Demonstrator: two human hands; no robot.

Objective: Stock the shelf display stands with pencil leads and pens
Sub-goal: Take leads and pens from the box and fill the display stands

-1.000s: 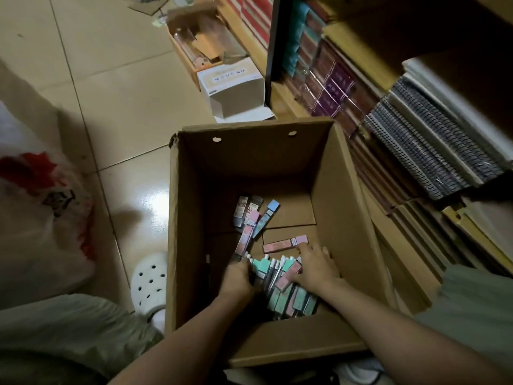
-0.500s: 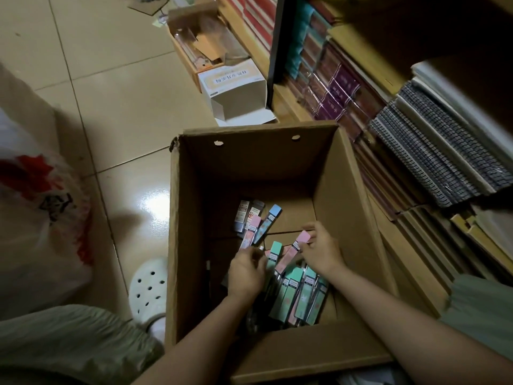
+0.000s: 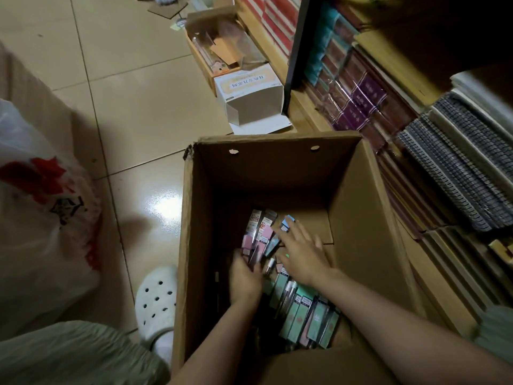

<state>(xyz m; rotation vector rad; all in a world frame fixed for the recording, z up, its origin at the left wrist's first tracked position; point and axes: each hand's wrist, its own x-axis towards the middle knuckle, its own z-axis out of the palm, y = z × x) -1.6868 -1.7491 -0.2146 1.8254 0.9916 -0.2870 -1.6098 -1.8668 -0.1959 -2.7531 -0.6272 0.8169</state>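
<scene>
A tall brown cardboard box (image 3: 358, 207) stands open on the floor. At its bottom lie several slim pencil lead packs in green (image 3: 301, 312), pink (image 3: 247, 241) and blue (image 3: 287, 220). Both my hands are inside the box. My left hand (image 3: 245, 279) has its fingers curled around a few pink packs at the left. My right hand (image 3: 301, 252) lies flat with spread fingers over the packs in the middle, its fingertips by the blue pack. The green packs lie in a row under my right forearm.
Shelves of notebooks (image 3: 455, 173) and wrapped books (image 3: 358, 87) rise along the right. A white carton (image 3: 249, 98) and an open brown box (image 3: 219, 51) sit on the tiled floor beyond. A white plastic bag (image 3: 41, 218) fills the left. My white clog (image 3: 156, 300) stands beside the box.
Both hands have moved toward the far end of the box. My right hand has opened flat and reached to the blue pack. My left hand has gathered pink packs.
</scene>
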